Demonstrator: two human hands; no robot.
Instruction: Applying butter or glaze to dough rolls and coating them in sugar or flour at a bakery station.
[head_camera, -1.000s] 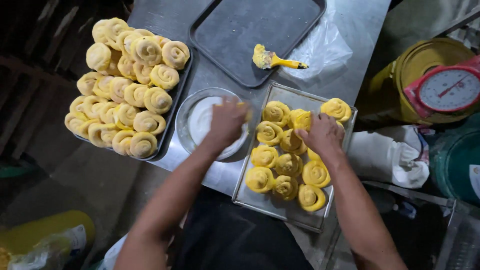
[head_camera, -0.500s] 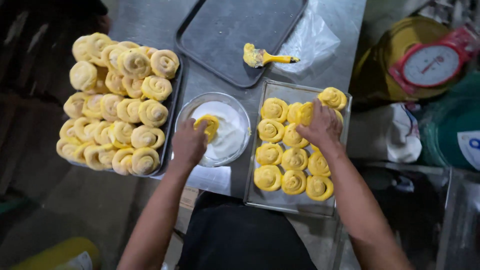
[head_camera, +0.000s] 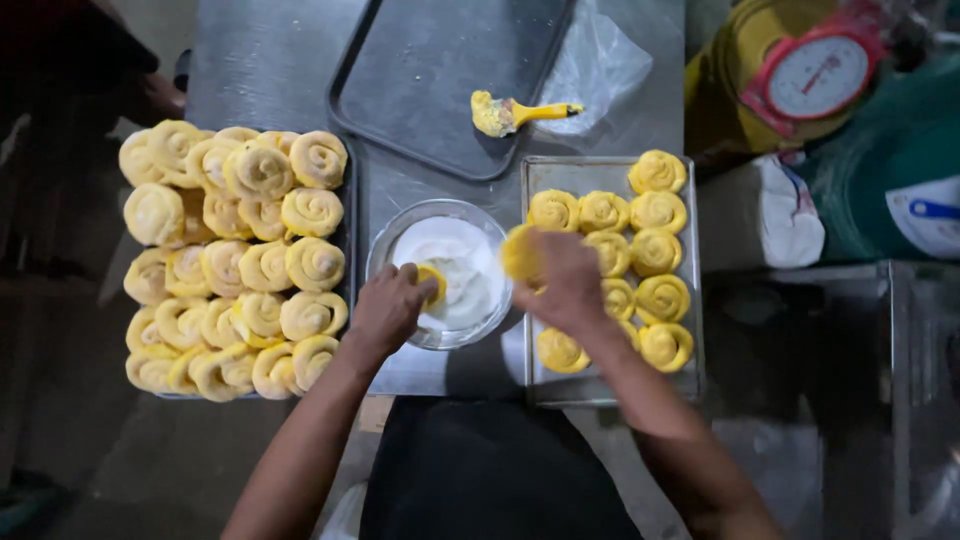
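Note:
My left hand (head_camera: 388, 307) holds a small yellow dough piece (head_camera: 432, 280) inside the glass bowl (head_camera: 385, 250) of white flour. My right hand (head_camera: 566, 283) grips another yellow dough roll (head_camera: 520, 253) at the left edge of the metal baking tray (head_camera: 530, 382), which holds several spiral yellow rolls (head_camera: 655, 250). My right hand hides a few of the rolls under it.
A tray on the left is piled with several pale spiral dough rolls (head_camera: 240, 260). An empty dark tray (head_camera: 440, 70) lies at the back with a yellow brush (head_camera: 510, 113) on its corner. A red scale (head_camera: 815, 75) and a plastic bag (head_camera: 600, 60) sit to the right.
My left hand has come back down into the bowl with its dough piece. My right hand has lifted a roll off the tray and moved it left toward the bowl.

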